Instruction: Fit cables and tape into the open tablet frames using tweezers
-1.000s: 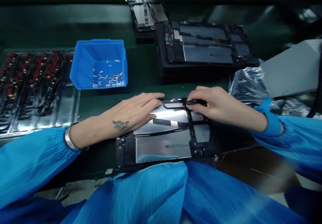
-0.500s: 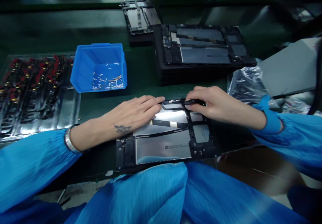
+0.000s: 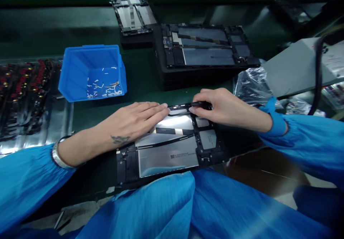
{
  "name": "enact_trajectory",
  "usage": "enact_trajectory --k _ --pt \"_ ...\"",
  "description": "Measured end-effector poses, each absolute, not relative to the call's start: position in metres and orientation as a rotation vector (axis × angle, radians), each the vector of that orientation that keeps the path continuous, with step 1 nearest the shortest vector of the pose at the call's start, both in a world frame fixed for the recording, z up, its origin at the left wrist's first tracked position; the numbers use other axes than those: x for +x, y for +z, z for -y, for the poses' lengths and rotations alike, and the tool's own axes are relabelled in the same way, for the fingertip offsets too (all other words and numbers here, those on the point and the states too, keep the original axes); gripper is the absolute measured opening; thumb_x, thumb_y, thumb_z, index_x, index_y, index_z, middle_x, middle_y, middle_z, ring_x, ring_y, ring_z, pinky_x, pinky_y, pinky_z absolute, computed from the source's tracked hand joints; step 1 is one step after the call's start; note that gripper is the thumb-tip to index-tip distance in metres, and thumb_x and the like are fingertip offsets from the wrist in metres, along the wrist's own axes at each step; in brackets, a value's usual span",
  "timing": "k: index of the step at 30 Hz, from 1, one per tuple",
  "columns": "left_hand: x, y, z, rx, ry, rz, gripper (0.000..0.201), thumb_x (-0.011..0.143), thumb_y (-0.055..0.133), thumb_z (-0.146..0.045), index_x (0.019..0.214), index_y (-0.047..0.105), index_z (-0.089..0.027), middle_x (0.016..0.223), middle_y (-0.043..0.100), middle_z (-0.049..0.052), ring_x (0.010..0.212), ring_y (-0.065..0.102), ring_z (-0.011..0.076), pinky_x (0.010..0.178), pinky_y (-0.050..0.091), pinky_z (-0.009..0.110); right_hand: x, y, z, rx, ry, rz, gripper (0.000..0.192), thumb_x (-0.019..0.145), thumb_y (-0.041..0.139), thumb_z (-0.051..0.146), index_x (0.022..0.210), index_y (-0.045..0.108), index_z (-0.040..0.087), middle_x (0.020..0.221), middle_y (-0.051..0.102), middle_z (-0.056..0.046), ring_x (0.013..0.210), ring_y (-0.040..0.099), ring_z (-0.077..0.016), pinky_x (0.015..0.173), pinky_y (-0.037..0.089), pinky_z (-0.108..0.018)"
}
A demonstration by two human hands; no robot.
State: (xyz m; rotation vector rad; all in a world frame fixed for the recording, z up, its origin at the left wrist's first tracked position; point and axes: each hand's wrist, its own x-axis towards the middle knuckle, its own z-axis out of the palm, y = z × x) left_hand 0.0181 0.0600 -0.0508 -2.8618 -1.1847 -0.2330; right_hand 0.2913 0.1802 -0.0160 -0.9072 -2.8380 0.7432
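Note:
An opened tablet (image 3: 169,160) lies in front of me with its silver battery and black flex strips showing. My left hand (image 3: 139,119) rests flat across its upper left, fingers stretched out and the fingertips pressing at the far edge. At the far edge, to the right of those fingertips, my right hand (image 3: 212,104) pinches a small black part (image 3: 201,105); its exact kind is mostly hidden by the fingers. A thin black cable (image 3: 176,114) runs along the inside of that edge between the two hands.
A blue bin (image 3: 91,63) holds small white pieces. Left of it is a clear tray (image 3: 60,117) of red and black flex parts. Behind the tablet stand a stack of opened tablets (image 3: 209,52) and a smaller stack (image 3: 134,17). Clear plastic bags (image 3: 251,85) and a grey box (image 3: 292,63) are at right.
The view has shifted, so everything sits farther left. The black cable that bowed inward between my hands now lies closer to the tablet's far edge. Both hands keep their places on the tablet.

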Motion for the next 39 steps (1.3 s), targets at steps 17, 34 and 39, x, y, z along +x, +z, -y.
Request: enact_trajectory --k 17,34,39 --pt "0.0226 -0.0498 -0.0596 -2.768 -0.167 1.072 0.045 0.105 0.031 -0.012 0.144 0.051 -0.010 0.149 0.052 0.017 0.130 0.058 0.0309 0.101 0.055 0.045 0.2872 -0.0159 -0.1744 -0.944 0.564 2.929 0.018 0.090 0.056 0.025 0.080 0.068 0.016 0.080 0.065 -0.006 0.066 0.055 -0.0155 0.058 0.035 -0.029" --pt "0.0237 -0.0510 -0.0595 -2.721 -0.134 1.062 0.046 0.105 0.028 -0.012 0.145 0.050 -0.010 0.151 0.051 0.015 0.131 0.057 0.0294 0.103 0.054 0.042 0.2893 -0.0135 -0.1742 -0.977 0.643 2.916 0.019 0.090 0.057 0.027 0.081 0.068 0.016 0.081 0.064 -0.006 0.064 0.055 -0.0147 0.057 0.036 -0.029" --pt "0.0239 -0.0499 -0.0597 -2.695 -0.166 0.981 0.045 0.103 0.031 -0.009 0.142 0.052 -0.005 0.147 0.054 0.019 0.127 0.061 0.0322 0.095 0.058 0.043 0.2863 -0.0167 -0.1745 -0.970 0.542 2.953 0.017 0.089 0.056 0.023 0.081 0.068 0.014 0.082 0.066 -0.008 0.068 0.056 -0.0163 0.059 0.034 -0.029"
